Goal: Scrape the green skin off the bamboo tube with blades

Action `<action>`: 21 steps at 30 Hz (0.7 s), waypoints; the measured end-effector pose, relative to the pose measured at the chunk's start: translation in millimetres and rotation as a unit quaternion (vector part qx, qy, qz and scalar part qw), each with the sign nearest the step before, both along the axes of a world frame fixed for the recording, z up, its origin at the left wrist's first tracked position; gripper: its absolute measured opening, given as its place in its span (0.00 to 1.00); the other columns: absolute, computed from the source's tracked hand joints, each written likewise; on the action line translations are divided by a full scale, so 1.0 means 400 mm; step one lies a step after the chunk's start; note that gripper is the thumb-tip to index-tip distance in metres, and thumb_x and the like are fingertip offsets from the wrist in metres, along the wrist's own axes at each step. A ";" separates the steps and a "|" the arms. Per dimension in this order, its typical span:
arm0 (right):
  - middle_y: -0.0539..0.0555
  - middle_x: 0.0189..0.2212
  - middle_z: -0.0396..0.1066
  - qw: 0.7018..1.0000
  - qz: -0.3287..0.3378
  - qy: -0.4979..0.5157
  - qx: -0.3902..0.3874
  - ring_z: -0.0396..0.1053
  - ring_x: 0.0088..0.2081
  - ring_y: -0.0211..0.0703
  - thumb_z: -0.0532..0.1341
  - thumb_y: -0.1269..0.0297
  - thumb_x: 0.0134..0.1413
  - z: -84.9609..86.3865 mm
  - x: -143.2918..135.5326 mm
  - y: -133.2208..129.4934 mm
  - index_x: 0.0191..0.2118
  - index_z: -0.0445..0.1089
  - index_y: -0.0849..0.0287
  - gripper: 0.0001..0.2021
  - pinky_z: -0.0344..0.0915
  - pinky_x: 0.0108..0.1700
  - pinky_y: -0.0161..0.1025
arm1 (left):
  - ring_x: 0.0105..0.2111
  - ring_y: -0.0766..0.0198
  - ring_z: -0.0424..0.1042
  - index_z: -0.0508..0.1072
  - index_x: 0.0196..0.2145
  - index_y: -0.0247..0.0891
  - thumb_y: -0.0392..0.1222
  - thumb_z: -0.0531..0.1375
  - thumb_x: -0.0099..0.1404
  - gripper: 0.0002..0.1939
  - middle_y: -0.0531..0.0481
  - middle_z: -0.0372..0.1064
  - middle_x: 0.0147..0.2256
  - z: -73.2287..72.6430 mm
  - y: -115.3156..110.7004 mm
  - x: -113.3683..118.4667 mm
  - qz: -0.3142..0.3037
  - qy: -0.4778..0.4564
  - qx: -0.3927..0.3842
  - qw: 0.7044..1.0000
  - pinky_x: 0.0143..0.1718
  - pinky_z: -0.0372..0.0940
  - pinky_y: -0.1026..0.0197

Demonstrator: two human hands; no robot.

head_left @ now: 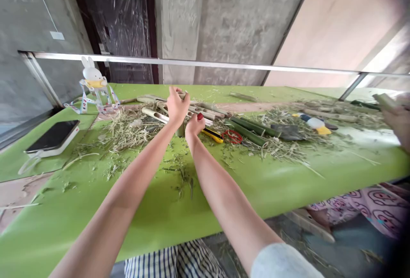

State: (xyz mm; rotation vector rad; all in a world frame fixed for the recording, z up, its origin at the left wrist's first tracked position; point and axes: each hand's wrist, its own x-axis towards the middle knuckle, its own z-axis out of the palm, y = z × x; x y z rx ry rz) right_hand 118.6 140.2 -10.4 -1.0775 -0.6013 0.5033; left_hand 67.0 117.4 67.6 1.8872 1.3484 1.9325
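My left hand (178, 106) is closed around the upper part of an upright bamboo piece (180, 131), whose lower end shows beneath the hand, close to the table. Beside it, my right hand (194, 125) is closed, with the red end of a handle (200, 116) sticking out on top; the rest of that tool is hidden. A yellow and black utility knife (213, 135) lies just right of that hand. Behind both hands are split bamboo pieces (209, 111). Green bamboo tubes (250, 130) lie to the right, with a red loop (232, 136) near them.
Bamboo shavings (128, 133) litter the green table cover (153, 218). On the left are a phone (54, 135) and a rabbit-topped bottle (94, 81). A white and yellow bottle (314, 123) lies right. Another person's hand (399, 120) holds bamboo at the right edge. A metal rail (224, 64) crosses behind.
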 end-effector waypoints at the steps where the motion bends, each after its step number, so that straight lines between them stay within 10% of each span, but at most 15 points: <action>1: 0.45 0.17 0.52 1.000 -0.010 0.009 0.000 0.51 0.22 0.34 0.51 0.67 0.45 0.006 0.000 0.000 0.20 0.54 0.57 0.07 0.51 0.25 0.32 | 0.20 0.71 0.60 0.57 0.34 0.41 0.35 0.55 0.59 0.08 0.55 0.61 0.23 0.000 -0.001 -0.002 0.006 0.000 -0.002 1.000 0.22 0.52 0.63; 14: 0.44 0.16 0.56 0.999 -0.044 -0.006 -0.001 0.55 0.23 0.34 0.54 0.68 0.43 -0.002 -0.014 0.003 0.19 0.57 0.58 0.07 0.55 0.28 0.31 | 0.22 0.68 0.63 0.56 0.34 0.41 0.40 0.54 0.61 0.07 0.52 0.63 0.24 -0.002 0.006 0.008 0.010 0.016 -0.008 1.000 0.22 0.53 0.64; 21: 0.47 0.19 0.62 0.995 -0.056 0.081 -0.017 0.58 0.23 0.36 0.53 0.70 0.44 0.004 0.001 0.001 0.22 0.61 0.59 0.04 0.57 0.28 0.33 | 0.22 0.68 0.63 0.57 0.41 0.37 0.38 0.58 0.56 0.15 0.47 0.65 0.30 0.045 -0.010 0.000 -0.031 0.092 -0.140 0.985 0.22 0.55 0.64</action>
